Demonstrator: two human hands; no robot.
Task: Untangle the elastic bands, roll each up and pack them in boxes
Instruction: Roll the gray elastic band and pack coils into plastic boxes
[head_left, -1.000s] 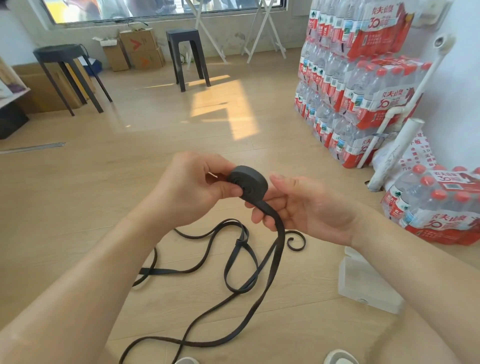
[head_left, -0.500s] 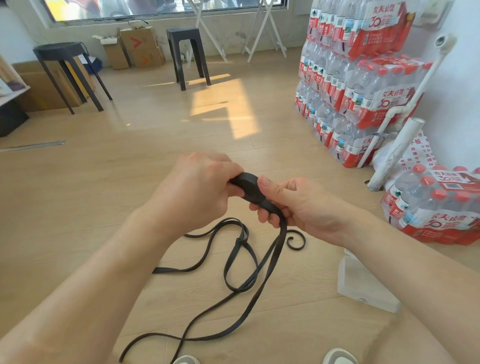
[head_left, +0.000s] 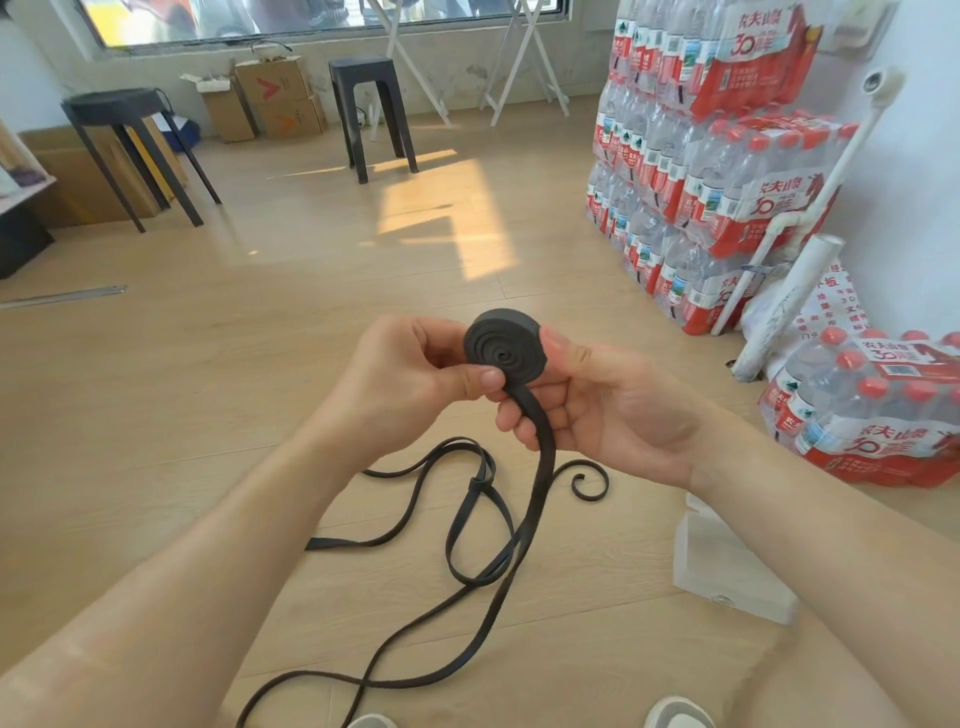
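Roll: black elastic band wound into a flat spiral disc (head_left: 505, 356), held in the air above and to the left of the white box (head_left: 727, 571).
Left hand: the left hand (head_left: 410, 384) has its thumb and fingers closed on the disc, pinching its face and back.
Right hand: the right hand (head_left: 608, 405) sets its thumb against the disc's rim, with the fingers curled round the tail just under it.
Tail: the tail (head_left: 540, 467) hangs to the floor (head_left: 260, 364) left of the box and loops over itself there. One knot (head_left: 475, 486) sits in the loops, and a curled end (head_left: 589, 480) lies just left of the box.
Handling: light, soft and springy, I'd say. The coil would likely unwind if the pinch eased. The flat faces look the safest hold, with the tail fed flat through the fingers. That knot will want undoing before it reaches the disc.
Edges: the right forearm partly hides the box, so I cannot tell whether it stands open. Packs of water bottles (head_left: 883, 415) crowd the floor right of it.
Room: bare floor spreads left of the box and beyond it. The shoes (head_left: 675, 714) stand on its near side, close to the loops.
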